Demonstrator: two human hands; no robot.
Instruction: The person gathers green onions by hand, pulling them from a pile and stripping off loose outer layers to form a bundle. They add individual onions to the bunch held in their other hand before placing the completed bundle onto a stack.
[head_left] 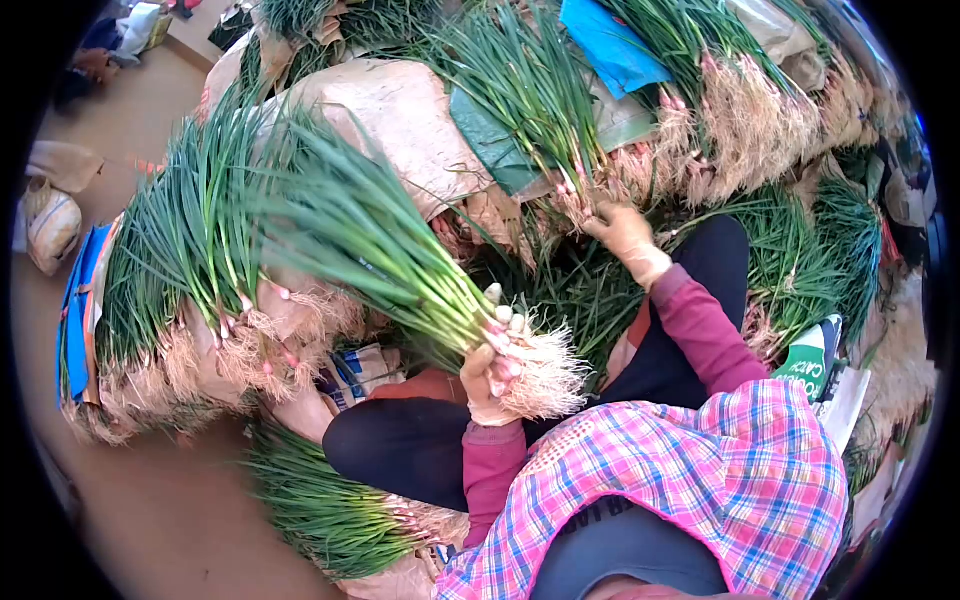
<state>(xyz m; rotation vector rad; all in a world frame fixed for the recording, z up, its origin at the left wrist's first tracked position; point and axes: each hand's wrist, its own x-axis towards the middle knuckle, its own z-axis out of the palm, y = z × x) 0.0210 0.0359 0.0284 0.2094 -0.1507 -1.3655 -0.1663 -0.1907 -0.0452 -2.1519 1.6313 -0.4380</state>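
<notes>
My left hand (487, 378), in a pale glove, is wrapped around a thick bunch of spring onions (400, 255) near its pinkish bulbs. The bunch is tilted, with leaves fanning up to the left and a tuft of pale roots (548, 370) to the right of the hand. Further up, my right hand (628, 240), gloved as well, has its fingers closed at the root end of other spring onions (525, 105) lying on the heap. How many stalks it pinches is hidden.
More spring onions (195, 220) lie in rows over brown sacking (385, 110) at left and top. Loose green leaves (580, 290) fill the gap between my legs. Another bundle (330, 500) lies at lower left. A green and white packet (812, 360) is at right.
</notes>
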